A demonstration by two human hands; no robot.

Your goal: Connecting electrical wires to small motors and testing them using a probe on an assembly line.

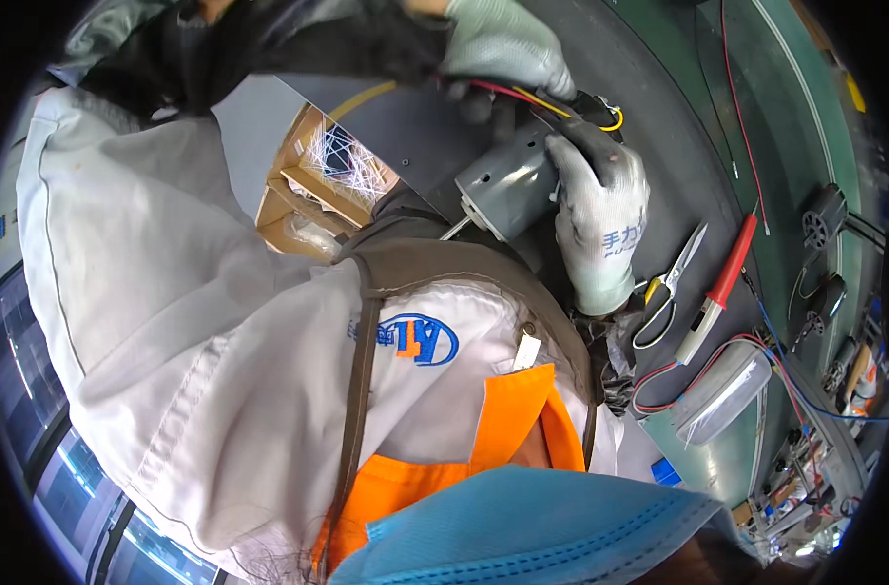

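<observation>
A grey cylindrical motor (pixel 513 185) lies tilted at the dark work surface's near edge, a thin metal shaft sticking out of its lower left end. My right hand (pixel 605 200), in a white knit glove with grey-coated fingers, is closed at the motor's upper right side. Red, yellow and black wires (pixel 518 93) run along the motor's far end. My left hand (pixel 508 49), gloved too, reaches over from the upper left with its fingers bent down onto these wires. Its fingertips are partly hidden in shadow and behind the wires.
To the right of my right hand lie scissors (pixel 667 288) and a red-and-white corded pen-shaped tool (pixel 722 288). Nearer is a clear plastic case (pixel 722 395). A cardboard box (pixel 313 185) of thin white strips stands left of the motor. Black wheel-like parts (pixel 825 216) line the far right.
</observation>
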